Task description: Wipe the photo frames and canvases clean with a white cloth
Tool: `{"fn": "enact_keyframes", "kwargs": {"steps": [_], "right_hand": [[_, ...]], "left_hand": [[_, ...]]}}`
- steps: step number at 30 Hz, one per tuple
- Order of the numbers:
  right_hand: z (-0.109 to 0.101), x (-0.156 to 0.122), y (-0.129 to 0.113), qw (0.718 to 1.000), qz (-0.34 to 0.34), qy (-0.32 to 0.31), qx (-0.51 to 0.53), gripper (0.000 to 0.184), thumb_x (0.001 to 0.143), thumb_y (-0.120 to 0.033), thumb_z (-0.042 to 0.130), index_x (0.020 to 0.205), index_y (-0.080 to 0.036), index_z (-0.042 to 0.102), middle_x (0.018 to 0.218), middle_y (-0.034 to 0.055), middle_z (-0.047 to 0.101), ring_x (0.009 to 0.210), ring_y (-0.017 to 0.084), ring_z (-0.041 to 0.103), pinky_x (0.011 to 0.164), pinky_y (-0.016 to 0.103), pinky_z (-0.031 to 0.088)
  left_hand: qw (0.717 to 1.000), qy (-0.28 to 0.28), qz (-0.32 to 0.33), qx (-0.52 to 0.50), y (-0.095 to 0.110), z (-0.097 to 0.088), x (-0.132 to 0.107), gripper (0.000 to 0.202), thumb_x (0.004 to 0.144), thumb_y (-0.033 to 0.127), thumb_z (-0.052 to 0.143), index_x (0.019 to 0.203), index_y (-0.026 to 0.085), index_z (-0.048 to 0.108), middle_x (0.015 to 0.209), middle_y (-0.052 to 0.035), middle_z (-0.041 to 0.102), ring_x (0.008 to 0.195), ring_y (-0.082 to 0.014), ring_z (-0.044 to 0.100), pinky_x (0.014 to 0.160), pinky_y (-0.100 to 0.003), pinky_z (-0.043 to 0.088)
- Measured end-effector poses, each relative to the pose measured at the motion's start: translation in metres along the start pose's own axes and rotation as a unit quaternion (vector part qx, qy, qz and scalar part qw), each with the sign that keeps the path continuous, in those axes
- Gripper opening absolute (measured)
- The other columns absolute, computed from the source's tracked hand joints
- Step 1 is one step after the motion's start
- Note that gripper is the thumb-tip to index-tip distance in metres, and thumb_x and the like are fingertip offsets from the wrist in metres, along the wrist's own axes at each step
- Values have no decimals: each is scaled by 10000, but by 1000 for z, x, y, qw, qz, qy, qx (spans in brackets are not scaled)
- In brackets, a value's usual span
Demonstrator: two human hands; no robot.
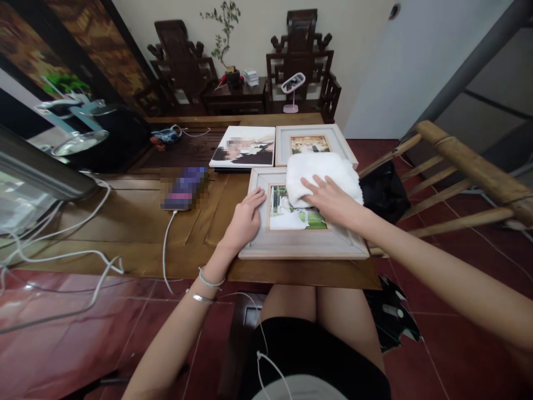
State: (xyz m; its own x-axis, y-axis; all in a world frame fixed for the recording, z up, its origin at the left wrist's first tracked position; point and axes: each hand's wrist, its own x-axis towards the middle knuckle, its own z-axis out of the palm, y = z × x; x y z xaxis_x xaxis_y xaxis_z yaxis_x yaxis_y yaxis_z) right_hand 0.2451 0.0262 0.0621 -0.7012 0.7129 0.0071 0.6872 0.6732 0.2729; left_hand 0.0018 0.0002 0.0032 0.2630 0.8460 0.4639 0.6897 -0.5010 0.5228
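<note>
A pale wooden picture frame [258, 244] lies flat near the table's front edge, its photo [291, 216] showing white shapes and greenery. My left hand [246, 218] holds the frame by its left side, fingers over the border and the thumb not clearly seen. On the frame's upper right my right hand [331, 200] presses a folded white cloth [320, 172], fingers on top of it. The cloth covers part of the photo and reaches over a second picture frame [341, 139] behind. To that frame's left lies a white-bordered photo panel [250, 130].
A phone [185, 191] with a white charging cable [166, 239] lies left on the wooden table [216, 205]. Pans [85, 147] and loose cables [100, 261] fill the far left. A pink mirror [292, 91] stands behind. A bamboo chair [466, 150] is at right.
</note>
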Motion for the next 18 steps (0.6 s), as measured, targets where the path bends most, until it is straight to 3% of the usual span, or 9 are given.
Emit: {"fn": "enact_keyframes", "kwargs": {"steps": [4, 8, 11, 15, 18], "right_hand": [[-21, -38, -32, 998, -41, -42, 37, 461, 740, 17, 494, 1156, -122, 635, 1395, 211, 466, 1216, 388, 474, 941, 514, 400], [-52, -71, -56, 986, -91, -68, 122, 476, 693, 14, 470, 1093, -173, 647, 1214, 147, 618, 978, 293, 623, 796, 406, 491], [-64, -80, -68, 975, -121, -58, 179, 494, 666, 8, 466, 1074, -204, 646, 1211, 107, 628, 949, 265, 631, 787, 383, 500], [-49, -67, -68, 979, -83, -54, 179, 569, 670, 12, 457, 1177, -195, 612, 1367, 122, 526, 1131, 326, 557, 870, 459, 483], [-24, -45, -47, 988, -48, -39, 141, 622, 679, 49, 424, 1241, -166, 584, 1466, 131, 414, 1313, 357, 387, 1005, 539, 376]], "left_hand": [[1000, 4, -1, -3, 1, 1, 0, 468, 803, 11, 382, 1180, 131, 633, 1287, -85, 613, 1299, -224, 474, 1112, -477, 376], [1000, -1, -10, -5, 1, 1, 0, 467, 797, 8, 382, 1181, 103, 630, 1294, -113, 604, 1302, -234, 470, 1115, -475, 366], [1000, -9, -14, -4, 2, -1, 0, 471, 790, 10, 391, 1182, 113, 631, 1297, -107, 603, 1301, -235, 471, 1117, -465, 365], [1000, -11, -9, -2, 2, -2, 1, 459, 799, 15, 386, 1183, 92, 625, 1302, -122, 597, 1308, -231, 463, 1122, -450, 360], [1000, -11, -7, -5, 2, -2, 1, 444, 824, 30, 381, 1186, 117, 625, 1298, -109, 602, 1307, -228, 465, 1119, -465, 360]]}}
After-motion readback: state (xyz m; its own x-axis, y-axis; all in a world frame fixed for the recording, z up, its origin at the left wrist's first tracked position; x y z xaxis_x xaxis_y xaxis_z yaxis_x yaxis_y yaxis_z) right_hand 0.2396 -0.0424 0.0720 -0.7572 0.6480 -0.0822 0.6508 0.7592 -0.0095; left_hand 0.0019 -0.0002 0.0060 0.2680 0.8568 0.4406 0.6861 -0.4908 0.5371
